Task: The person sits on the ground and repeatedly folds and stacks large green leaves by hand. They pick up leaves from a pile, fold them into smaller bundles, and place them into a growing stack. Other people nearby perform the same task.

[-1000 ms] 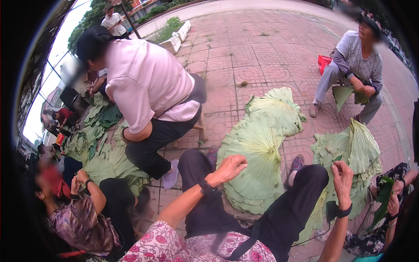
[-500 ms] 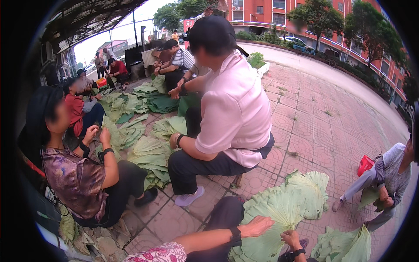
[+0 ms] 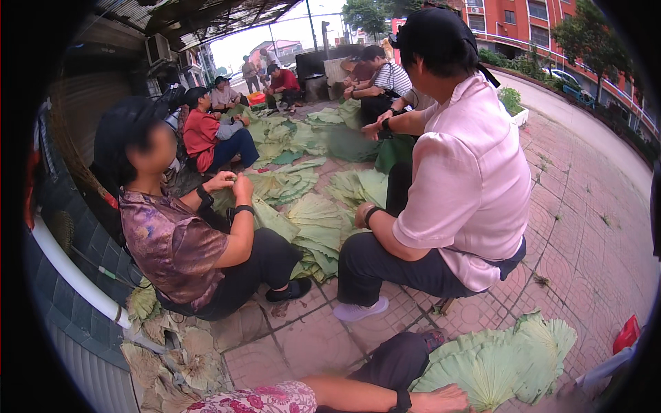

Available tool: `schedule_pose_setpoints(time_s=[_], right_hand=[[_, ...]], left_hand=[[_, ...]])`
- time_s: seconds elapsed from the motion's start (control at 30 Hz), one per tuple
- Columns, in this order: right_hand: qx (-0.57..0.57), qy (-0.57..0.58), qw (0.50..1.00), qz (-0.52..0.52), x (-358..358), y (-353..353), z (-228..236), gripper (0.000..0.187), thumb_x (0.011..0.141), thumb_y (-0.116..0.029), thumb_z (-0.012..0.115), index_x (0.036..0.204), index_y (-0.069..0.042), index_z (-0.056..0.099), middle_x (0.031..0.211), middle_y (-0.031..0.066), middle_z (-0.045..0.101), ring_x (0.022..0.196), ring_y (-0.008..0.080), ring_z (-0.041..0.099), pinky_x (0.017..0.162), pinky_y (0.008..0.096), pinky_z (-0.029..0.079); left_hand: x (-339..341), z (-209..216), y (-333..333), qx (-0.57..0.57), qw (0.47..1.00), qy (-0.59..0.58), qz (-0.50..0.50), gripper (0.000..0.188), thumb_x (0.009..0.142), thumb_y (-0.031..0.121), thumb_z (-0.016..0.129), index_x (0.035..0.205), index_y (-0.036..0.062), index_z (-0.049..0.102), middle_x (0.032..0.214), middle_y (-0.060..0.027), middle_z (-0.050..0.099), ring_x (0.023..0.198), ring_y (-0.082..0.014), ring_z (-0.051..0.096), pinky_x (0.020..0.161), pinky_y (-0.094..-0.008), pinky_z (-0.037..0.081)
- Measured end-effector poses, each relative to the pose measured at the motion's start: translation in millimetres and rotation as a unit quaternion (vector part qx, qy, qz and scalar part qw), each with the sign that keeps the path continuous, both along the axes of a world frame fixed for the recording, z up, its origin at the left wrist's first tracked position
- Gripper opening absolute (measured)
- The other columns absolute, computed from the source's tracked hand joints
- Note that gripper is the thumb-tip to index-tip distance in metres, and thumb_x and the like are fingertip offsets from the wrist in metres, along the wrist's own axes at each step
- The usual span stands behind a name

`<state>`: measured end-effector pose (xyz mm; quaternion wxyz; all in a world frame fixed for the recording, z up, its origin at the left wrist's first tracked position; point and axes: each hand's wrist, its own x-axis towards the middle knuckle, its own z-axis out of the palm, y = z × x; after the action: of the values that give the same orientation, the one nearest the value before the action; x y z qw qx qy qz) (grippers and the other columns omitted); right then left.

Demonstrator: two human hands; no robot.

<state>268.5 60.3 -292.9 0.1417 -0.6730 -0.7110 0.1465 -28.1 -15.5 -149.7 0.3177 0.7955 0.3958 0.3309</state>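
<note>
My left hand (image 3: 441, 398), below a floral sleeve and a black wristband, rests at the near edge of a layered pile of large pale green lotus leaves (image 3: 506, 361). Its fingers stretch out to the right with nothing visible in them, though the picture's lower edge cuts part of the hand off. My right hand does not show. The leaves lie spread on the paving beside my dark-trousered leg (image 3: 392, 361), their veins fanning out from the middle.
A person in a pink shirt (image 3: 461, 179) sits just ahead; another in a patterned purple top (image 3: 172, 255) sits at left, hands together. More leaves (image 3: 313, 224) cover the ground between them. Brown dried leaves (image 3: 196, 361) lie near left by a white pipe (image 3: 79, 279). Several people sit farther back.
The view has swung left, so the scene shifts to the right. My right hand has gone out of the picture, and my left hand sits lower in it.
</note>
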Motion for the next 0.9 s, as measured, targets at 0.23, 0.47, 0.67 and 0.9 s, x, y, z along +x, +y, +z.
schedule_pose_setpoints(time_s=[0.23, 0.47, 0.67, 0.9], right_hand=[[-0.025, -0.061, 0.998, 0.001, 13, 1, -19, 0.046, 0.084, -0.029, 0.066, 0.113, 0.006, 0.065, 0.097, 0.0216, 0.070, 0.086, 0.0321, 0.067, 0.075, 0.0397, 0.052], [-0.039, -0.092, 0.995, 0.004, 28, 8, -34, 0.050, 0.089, -0.039, 0.061, 0.115, 0.003, 0.066, 0.102, 0.0235, 0.070, 0.090, 0.0373, 0.066, 0.079, 0.0437, 0.051], [-0.059, -0.097, 0.993, 0.020, 38, 19, -43, 0.054, 0.094, -0.047, 0.057, 0.117, 0.001, 0.067, 0.107, 0.0252, 0.070, 0.094, 0.0418, 0.065, 0.084, 0.0472, 0.051], [-0.145, 0.372, 0.916, -0.049, -15, 32, 25, 0.045, 0.095, -0.039, 0.061, 0.111, 0.002, 0.068, 0.101, 0.0210, 0.070, 0.089, 0.0386, 0.065, 0.081, 0.0440, 0.052]], left_hand=[[-21, 123, -7, -0.325, 0.930, -0.169, -0.027, 0.038, 0.107, 0.029, 0.043, 0.133, 0.0066, 0.057, 0.133, -0.0178, 0.055, 0.121, -0.0349, 0.049, 0.109, -0.0491, 0.034], [-4, 21, -6, -0.065, 0.994, -0.074, -0.052, 0.040, 0.109, 0.030, 0.036, 0.142, 0.0122, 0.051, 0.143, -0.0178, 0.048, 0.132, -0.0383, 0.041, 0.118, -0.0521, 0.024], [-8, 45, -2, -0.113, 0.989, -0.071, -0.057, 0.041, 0.108, 0.031, 0.036, 0.140, 0.0118, 0.053, 0.135, -0.0174, 0.054, 0.125, -0.0360, 0.047, 0.113, -0.0507, 0.031], [0, 16, 16, -0.192, 0.973, -0.123, -0.040, 0.039, 0.106, 0.030, 0.044, 0.137, 0.0097, 0.056, 0.129, -0.0167, 0.059, 0.120, -0.0334, 0.054, 0.106, -0.0475, 0.040]])
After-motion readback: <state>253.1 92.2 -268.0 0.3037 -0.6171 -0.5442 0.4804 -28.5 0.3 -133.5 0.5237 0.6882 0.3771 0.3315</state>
